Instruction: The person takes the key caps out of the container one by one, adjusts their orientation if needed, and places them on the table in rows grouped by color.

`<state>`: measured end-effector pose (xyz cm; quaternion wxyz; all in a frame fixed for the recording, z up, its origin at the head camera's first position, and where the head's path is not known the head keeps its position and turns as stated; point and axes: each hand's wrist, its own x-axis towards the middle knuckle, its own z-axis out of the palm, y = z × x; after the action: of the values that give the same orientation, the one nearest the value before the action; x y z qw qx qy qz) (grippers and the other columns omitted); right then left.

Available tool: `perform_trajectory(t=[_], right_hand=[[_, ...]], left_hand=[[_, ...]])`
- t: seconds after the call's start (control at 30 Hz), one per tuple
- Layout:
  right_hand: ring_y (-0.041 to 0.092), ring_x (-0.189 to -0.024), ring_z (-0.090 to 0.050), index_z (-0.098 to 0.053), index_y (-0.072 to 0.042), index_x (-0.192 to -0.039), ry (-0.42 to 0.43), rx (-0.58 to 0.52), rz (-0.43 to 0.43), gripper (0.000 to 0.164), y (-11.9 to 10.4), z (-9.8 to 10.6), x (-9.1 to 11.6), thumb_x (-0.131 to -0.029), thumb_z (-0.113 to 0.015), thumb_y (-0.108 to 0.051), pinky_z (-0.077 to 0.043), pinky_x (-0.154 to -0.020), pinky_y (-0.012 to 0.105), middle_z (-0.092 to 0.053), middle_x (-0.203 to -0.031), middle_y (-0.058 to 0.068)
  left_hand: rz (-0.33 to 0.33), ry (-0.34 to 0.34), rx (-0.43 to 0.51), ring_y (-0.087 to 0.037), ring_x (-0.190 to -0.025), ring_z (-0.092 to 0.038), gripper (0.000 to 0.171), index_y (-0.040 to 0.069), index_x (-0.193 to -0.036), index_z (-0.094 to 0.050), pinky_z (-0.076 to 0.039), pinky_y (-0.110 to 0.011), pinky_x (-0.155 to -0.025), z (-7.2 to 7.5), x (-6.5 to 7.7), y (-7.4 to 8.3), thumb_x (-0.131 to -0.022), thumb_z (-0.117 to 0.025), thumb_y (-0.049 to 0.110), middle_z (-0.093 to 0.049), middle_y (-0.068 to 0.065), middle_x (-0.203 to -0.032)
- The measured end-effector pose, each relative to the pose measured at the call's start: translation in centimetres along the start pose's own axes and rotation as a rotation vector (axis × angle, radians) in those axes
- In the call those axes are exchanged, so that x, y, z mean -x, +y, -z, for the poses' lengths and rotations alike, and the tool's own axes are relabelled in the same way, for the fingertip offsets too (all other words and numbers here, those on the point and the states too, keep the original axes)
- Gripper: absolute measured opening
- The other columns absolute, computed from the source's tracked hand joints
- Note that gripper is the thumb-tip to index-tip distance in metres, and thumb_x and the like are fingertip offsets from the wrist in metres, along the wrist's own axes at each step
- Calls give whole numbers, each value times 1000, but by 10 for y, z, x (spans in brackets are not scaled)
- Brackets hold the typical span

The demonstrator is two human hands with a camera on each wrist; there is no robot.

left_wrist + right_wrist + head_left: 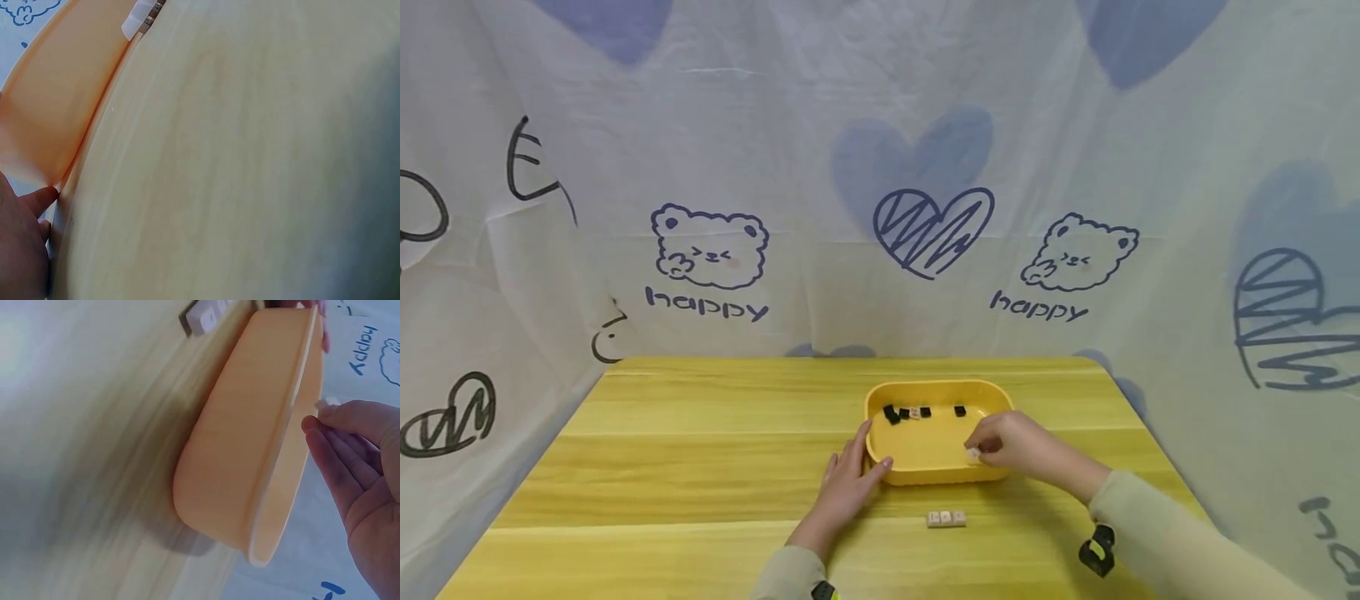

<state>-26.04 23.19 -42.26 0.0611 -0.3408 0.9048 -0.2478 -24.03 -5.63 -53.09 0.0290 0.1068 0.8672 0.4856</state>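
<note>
My right hand point(1007, 442) is over the front right part of a yellow tray point(940, 477), pinching a small white keycap point(973, 453) between thumb and fingertips. In the right wrist view that keycap point(327, 402) shows at the fingertips, close to the tray's rim. My left hand point(848, 483) rests against the tray's front left corner, its fingers extended along the left side and its thumb by the front rim. Inside the tray, along the back, lie several black keycaps point(891, 414) and a pale keycap point(914, 413). Another black keycap point(960, 411) lies apart to their right.
A short row of white keycaps point(946, 519) sits on the wooden table point(700, 475) in front of the tray. Behind the table hangs a pale cloth point(820, 275) printed with hearts and bears, and it also covers both sides.
</note>
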Motion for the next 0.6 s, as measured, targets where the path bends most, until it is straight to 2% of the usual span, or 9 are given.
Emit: perform_trajectory(t=[0.17, 0.23, 0.33, 0.47, 0.6], right_hand=[[10, -83, -67, -75, -1, -107, 2, -175, -139, 21, -5, -5, 14, -86, -72, -2, -55, -68, 23, -73, -96, 3], [12, -85, -69, -74, -1, -107, 10, -212, -168, 21, -7, -8, 19, -86, -72, -4, -56, -69, 23, -74, -97, 4], [12, -86, -68, -74, -1, -107, 33, -232, -148, 21, -8, -13, 26, -86, -72, -4, -56, -71, 24, -73, -99, 4], [11, -84, -66, -75, -1, -104, 83, -216, -56, 20, -7, -24, 35, -84, -75, -3, -56, -70, 25, -70, -99, 1], [7, -77, -61, -76, -1, -103, 122, -238, -45, 21, -7, -38, 42, -82, -76, -3, -55, -66, 26, -65, -93, -4]], left_hand=[[-7, -1, -1, -37, -142, -25, 72, 21, -158, -15, 0, -59, -114, 1, -1, -1, -100, -52, 44, -28, -18, -156], [-12, 0, -2, -37, -142, -25, 72, 21, -158, -15, 0, -59, -114, 1, -1, -1, -100, -52, 44, -28, -18, -156], [-11, -2, -1, -37, -142, -25, 73, 20, -158, -16, 0, -59, -114, 2, 0, 0, -99, -52, 45, -29, -18, -155], [-7, -9, 5, -36, -142, -26, 74, 19, -158, -15, 0, -59, -114, 3, 1, 1, -99, -51, 46, -30, -17, -155], [-6, -11, 4, -36, -142, -26, 74, 19, -158, -15, 0, -59, -114, 4, 2, 1, -99, -51, 46, -30, -17, -155]])
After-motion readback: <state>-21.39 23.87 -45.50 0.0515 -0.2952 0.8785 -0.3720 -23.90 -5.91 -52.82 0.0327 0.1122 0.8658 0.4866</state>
